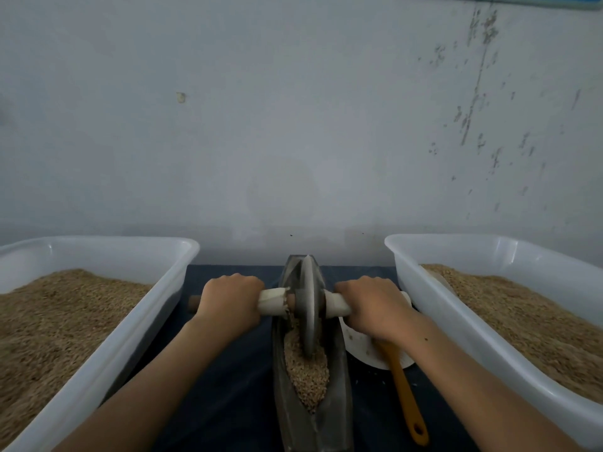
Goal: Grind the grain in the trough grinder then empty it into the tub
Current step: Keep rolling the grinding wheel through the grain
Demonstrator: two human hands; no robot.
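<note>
Dark boat-shaped metal trough grinder (313, 402): lengthwise at centre on dark blue cloth (228, 386), tan grain (306, 376) heaped in near half.
Orange-handled utensil (406, 396): on white plate (362, 347), just right of trough, likely for scraping out.
Grey metal grinding wheel (308, 308): upright in groove, rim in grain.
Left hand (228, 301), right hand (375, 308): each clenched round white-wrapped axle handle (272, 300), either side of wheel, for even downward pressure.
White plastic tub, left (140, 321); white plastic tub, right (434, 308): both grain-filled, rims near knuckles. Roll room fore-aft only; far trough end near wall.
</note>
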